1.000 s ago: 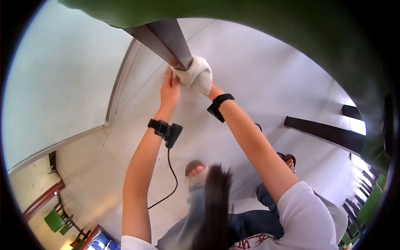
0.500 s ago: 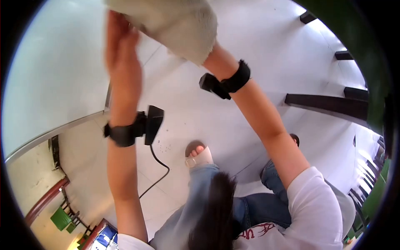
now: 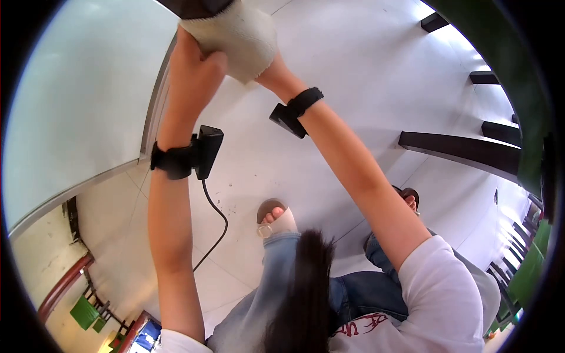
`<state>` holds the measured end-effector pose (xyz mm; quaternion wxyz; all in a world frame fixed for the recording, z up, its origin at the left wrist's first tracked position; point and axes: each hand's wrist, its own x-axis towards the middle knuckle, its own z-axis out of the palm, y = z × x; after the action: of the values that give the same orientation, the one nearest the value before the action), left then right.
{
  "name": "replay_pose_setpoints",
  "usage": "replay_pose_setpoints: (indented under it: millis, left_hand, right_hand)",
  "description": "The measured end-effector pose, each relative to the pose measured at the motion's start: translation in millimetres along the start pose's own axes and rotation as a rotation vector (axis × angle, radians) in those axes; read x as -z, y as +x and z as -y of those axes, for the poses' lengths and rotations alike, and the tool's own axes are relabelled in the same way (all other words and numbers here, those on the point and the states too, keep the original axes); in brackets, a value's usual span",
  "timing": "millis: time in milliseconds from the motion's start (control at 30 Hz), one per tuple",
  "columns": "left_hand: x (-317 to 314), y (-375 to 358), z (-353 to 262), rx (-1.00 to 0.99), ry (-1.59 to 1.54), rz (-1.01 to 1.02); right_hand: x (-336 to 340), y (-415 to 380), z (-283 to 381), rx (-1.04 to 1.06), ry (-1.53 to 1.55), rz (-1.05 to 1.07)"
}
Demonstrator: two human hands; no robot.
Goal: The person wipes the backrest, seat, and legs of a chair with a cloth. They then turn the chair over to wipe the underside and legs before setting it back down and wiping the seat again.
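Note:
At the top of the head view, a pale beige cloth [image 3: 244, 41] with a frayed edge lies against a dark brown or black object [image 3: 197, 6], which the frame's edge cuts off. My right hand [image 3: 279, 75] is under the cloth; only its wrist end shows and the fingers are covered. My left hand [image 3: 197, 73] is closed at the cloth's left edge, its thumb bent beside the fabric and its fingertips hidden. Black straps with small black boxes circle both wrists, and a cable [image 3: 223, 226] hangs from the left one.
A pale panel with a metal edge [image 3: 76, 191] fills the left side. Dark wooden legs [image 3: 459, 150] reach in from the right over the light tiled floor [image 3: 347, 76]. My sandalled foot [image 3: 276, 217] is below my arms. Green chair parts [image 3: 85, 312] show at lower left.
Both hands and the cloth have shifted; the cloth and right hand moved left. My left thumb now shows bent beside the cloth, and the dark object has come into view at the top.

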<state>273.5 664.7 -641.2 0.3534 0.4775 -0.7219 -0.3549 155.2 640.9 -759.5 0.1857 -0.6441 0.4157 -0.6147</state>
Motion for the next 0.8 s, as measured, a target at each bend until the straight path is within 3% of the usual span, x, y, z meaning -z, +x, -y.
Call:
replay_pose_setpoints:
  millis: [100, 267, 367, 467, 500, 567, 700, 800]
  left_hand:
    - [-16, -3, 28, -0.017, 0.021, -0.006]
    - [-43, -10, 105, 0.166, 0.096, 0.151]
    - [-62, -27, 135, 0.283, 0.144, 0.191]
    - [-66, -40, 118, 0.364, 0.042, 0.202]
    - [-69, -42, 113, 0.357, 0.008, 0.200]
    - [-74, -47, 105, 0.306, -0.049, 0.185]
    - [-80, -61, 99, 0.237, -0.167, 0.197]
    - [-80, -69, 75, 0.196, -0.178, 0.179]
  right_hand:
    - [-7, -16, -14, -0.042, -0.171, 0.088]
    - [4, -35, -8, -0.075, -0.414, 0.355]
    - [-3, -39, -14, -0.397, -0.098, 0.298]
    - [-17, -70, -53, -0.533, 0.159, 0.224]
    - [-33, -104, -98, -0.515, 0.141, 0.218]
    - [-39, -119, -117, -0.486, 0.090, 0.197]
    - [-21, -112, -65, -0.380, -0.113, 0.205]
    - [-17, -104, -42, -0.380, -0.089, 0.222]
